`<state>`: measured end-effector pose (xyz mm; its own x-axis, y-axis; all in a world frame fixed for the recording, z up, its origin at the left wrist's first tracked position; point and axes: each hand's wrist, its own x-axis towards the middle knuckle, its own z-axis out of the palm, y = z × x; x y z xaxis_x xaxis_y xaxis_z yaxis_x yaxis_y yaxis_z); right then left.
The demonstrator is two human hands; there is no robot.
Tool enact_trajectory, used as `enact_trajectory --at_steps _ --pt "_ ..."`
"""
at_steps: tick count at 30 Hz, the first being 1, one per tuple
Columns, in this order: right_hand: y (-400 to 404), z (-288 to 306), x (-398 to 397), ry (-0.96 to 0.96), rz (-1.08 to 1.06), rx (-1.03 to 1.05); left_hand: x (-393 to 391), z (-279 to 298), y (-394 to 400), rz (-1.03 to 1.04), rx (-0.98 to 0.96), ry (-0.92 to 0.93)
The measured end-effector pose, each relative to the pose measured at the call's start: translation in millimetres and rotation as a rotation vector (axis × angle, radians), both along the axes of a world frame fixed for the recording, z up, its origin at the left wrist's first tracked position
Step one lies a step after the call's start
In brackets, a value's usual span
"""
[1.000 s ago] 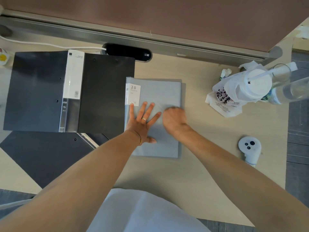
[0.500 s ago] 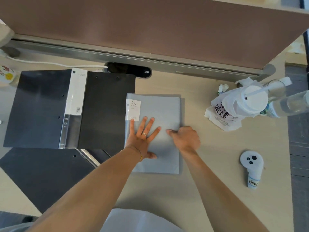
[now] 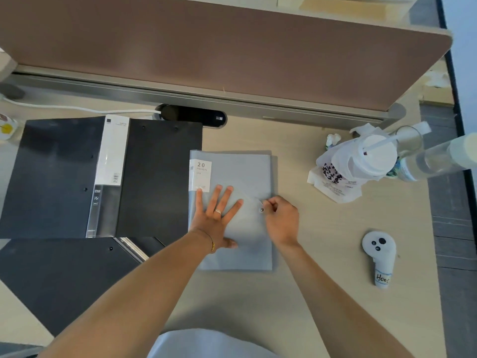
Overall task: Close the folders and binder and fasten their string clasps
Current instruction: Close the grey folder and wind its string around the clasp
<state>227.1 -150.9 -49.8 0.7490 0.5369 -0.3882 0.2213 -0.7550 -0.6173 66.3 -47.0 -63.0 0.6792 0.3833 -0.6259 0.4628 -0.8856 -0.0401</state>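
1. Step in hand: fastening the string clasp on the grey folder (image 3: 232,177), which lies shut in the middle of the surface (image 3: 322,254).
2. The left hand (image 3: 214,215) lies flat on the folder's cover with its fingers spread out straight, pressing it down.
3. The right hand (image 3: 280,218) sits at the folder's right edge, with its fingertips pinched together on a thin string just beside the small round button (image 3: 262,209).
4. The string itself is too thin to see well.
5. Next, it looks like the string has to go round the button a few times, with a small, careful pull so it stays tight.
6. The left hand should hold the cover down while that happens.
7. To the left, a black binder (image 3: 103,177) lies wide open, and a black folder (image 3: 64,280) lies open nearer the person.
8. Those two are not yet closed.
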Motion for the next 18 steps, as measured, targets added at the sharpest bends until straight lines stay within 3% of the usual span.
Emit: enact_trajectory --at_steps 6,10,12,15,16,18 --pt "-19.1 4.5 6.1 0.089 -0.101 0.069 -3.7 7.5 -0.8 0.002 0.004 -0.098" --pt "-31.2 2.1 7.2 0.093 -0.105 0.073 -12.4 15.1 -1.6 0.065 0.054 -0.317" --pt "-34.7 -0.8 6.8 0.127 -0.089 0.083 -24.1 20.2 -4.5 0.289 0.123 -0.492" --pt "-35.3 -1.5 3.3 0.185 -0.063 0.090 -34.0 35.9 -14.6 0.949 -0.022 -0.596" --pt "-36.5 -2.1 1.3 0.195 -0.046 0.088 -34.1 40.6 -20.4 1.066 -0.077 -0.610" --pt "-40.7 -2.2 -3.3 0.203 -0.001 0.104 -35.4 48.3 -31.4 1.052 -0.122 -0.630"
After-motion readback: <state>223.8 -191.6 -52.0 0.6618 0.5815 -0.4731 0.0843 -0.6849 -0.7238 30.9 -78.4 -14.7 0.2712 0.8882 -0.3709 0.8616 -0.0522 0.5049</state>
